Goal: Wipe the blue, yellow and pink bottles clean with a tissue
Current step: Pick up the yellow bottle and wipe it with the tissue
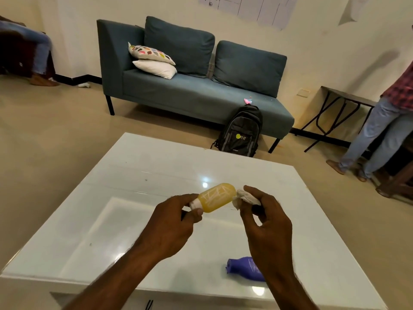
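My left hand (172, 222) pinches the white cap end of the yellow bottle (216, 197), which I hold sideways above the white table (138, 166). White scribble marks cover the bottle's side. My right hand (266, 222) grips a crumpled white tissue (244, 198) that touches the bottle's rounded far end. The blue bottle (242, 268) lies on its side on the table near the front edge, partly hidden behind my right forearm. No pink bottle is in view.
A teal sofa (190, 92) with pillows stands beyond the table, a black backpack (242, 132) leaning against it. A person (384, 121) stands at the right by a dark folding table (344, 104). Another person sits at the far left.
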